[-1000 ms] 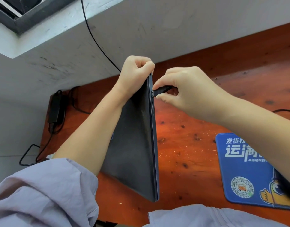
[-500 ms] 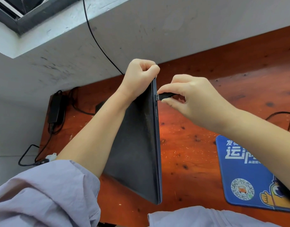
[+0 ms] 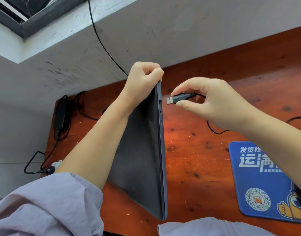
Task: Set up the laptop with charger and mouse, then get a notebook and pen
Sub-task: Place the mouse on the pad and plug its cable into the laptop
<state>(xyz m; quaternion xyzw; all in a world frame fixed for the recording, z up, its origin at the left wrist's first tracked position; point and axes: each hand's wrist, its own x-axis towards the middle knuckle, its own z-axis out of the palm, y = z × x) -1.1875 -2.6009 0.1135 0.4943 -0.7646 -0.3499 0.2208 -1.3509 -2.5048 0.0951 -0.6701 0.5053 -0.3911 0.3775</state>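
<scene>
One closed dark laptop (image 3: 143, 159) stands on edge near the wooden desk's (image 3: 197, 150) front edge, its top corner clenched in the left hand (image 3: 144, 79). The right hand (image 3: 212, 101) pinches one black USB plug (image 3: 177, 99), metal tip just beside the laptop's side port. One blue rectangular mouse pad (image 3: 258, 181) lies by the right edge; one black charger brick (image 3: 61, 114) lies at the left edge.

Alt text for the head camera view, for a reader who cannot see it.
The right hand holds a USB plug just short of the side port of a closed laptop, which the left hand props on edge on a wooden desk.
</scene>
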